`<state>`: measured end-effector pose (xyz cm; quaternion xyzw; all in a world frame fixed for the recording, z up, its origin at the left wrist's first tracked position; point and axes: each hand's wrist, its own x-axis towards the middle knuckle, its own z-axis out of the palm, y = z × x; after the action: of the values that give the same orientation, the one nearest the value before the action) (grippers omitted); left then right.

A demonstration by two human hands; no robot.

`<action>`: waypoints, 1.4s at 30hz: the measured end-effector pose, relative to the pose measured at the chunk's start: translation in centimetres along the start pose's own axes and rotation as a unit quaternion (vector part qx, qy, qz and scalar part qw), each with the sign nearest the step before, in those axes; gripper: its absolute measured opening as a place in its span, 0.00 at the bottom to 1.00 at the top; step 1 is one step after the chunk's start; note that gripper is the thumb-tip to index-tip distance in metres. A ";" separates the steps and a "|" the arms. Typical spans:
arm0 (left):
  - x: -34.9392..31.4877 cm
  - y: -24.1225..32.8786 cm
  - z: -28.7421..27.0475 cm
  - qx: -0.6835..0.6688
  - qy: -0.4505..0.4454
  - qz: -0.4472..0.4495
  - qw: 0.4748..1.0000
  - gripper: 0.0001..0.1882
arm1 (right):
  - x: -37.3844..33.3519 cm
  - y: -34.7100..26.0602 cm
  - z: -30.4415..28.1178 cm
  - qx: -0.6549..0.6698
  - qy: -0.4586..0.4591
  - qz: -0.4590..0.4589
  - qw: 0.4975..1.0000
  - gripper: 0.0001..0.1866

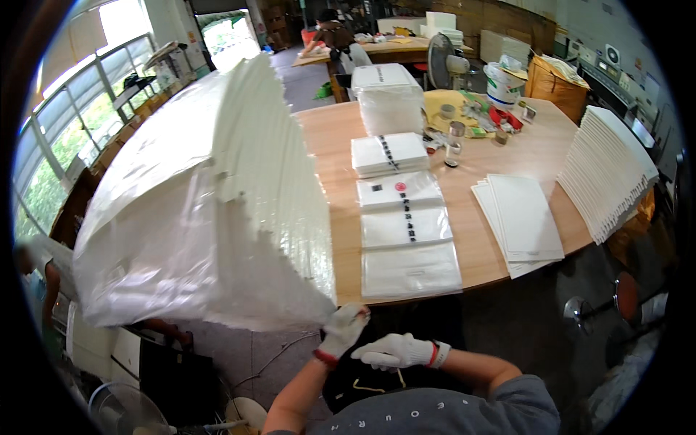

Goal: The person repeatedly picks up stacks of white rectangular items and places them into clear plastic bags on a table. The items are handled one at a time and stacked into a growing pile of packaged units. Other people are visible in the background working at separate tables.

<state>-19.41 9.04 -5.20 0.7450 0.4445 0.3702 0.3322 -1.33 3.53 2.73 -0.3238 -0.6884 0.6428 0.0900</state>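
My left hand (344, 332), in a white glove with a red cuff, has its fingers curled beside the lower corner of a tall stack of white sheets or bags wrapped in clear plastic (210, 217). Whatever those fingers pinch is too small to make out. Close to my body is my right hand (397, 351), gloved the same way, its fingers bent together and pointing left; its palm side is hidden. Straight ahead, flat printed clear plastic bags with white contents (406, 225) overlap in a row on the wooden table (326, 138), reaching its near edge.
Behind the row stands a wrapped white stack (388, 101). Loose white boards (522, 217) and a fanned white stack (605, 174) lie to the right. A clear jar (453, 145), a bucket (502, 85) and a fan (441, 61) are farther back. Another person (337, 40) bends over the far table.
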 end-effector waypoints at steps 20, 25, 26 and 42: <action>19.4 -1.1 10.4 0.212 -0.218 0.045 0.952 0.17 | 1.8 12.6 -13.4 0.267 0.480 -0.058 0.834 0.21; 21.1 -7.3 9.7 -0.408 -0.012 -0.106 0.907 0.11 | 1.9 21.4 -14.9 -0.083 0.587 0.166 0.788 0.24; 21.3 -7.9 9.6 -0.419 -0.012 -0.147 0.896 0.09 | -0.4 19.8 -14.1 -0.176 0.602 0.169 0.761 0.26; 23.4 10.5 6.3 -0.079 -0.159 -0.036 0.984 0.25 | 2.0 5.8 -15.3 -0.462 0.517 -0.067 0.717 0.08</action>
<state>-2.01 25.19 6.25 0.7492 0.3817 0.2694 0.4695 7.25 17.10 -0.91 -0.5598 -0.7661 -0.0306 0.3142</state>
